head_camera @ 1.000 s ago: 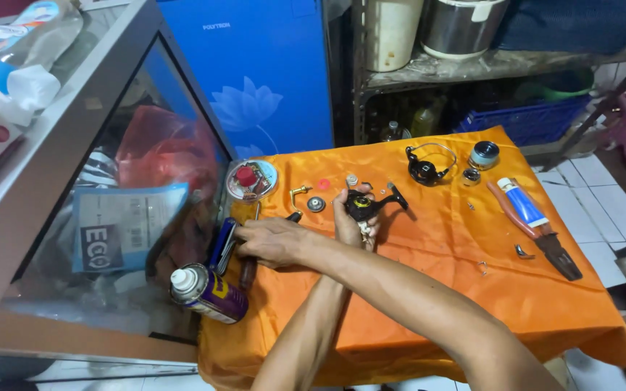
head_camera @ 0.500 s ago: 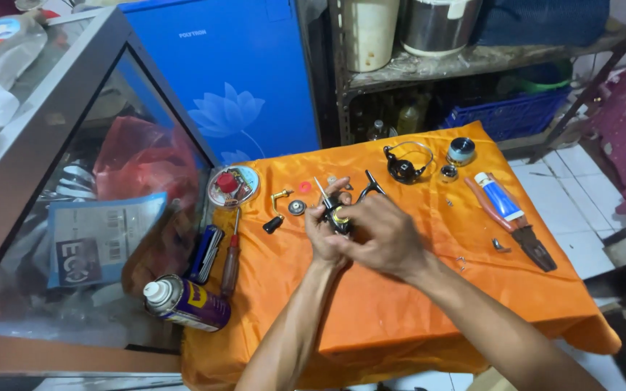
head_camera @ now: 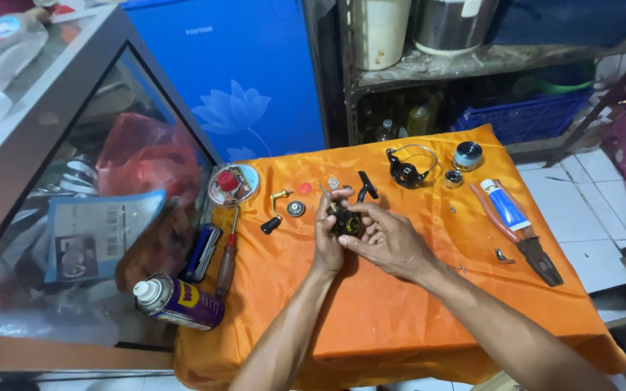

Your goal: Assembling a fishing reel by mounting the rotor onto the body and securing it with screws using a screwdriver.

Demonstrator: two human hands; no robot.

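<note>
Reel body (head_camera: 346, 222), black and gold, sat pinched between left hand (head_camera: 327, 242) and right hand (head_camera: 389, 242) over the orange cloth (head_camera: 371, 311); handle (head_camera: 275, 210), spool (head_camera: 466, 155) and rotor (head_camera: 407, 172) lay apart, unassembled.

A small black metal fishing-reel body with a gold-rimmed round opening (head_camera: 347, 221) is held just above the orange-draped tabletop (head_camera: 400, 304), pinched between both hands, opening turned up, black stem sticking out behind.
</note>
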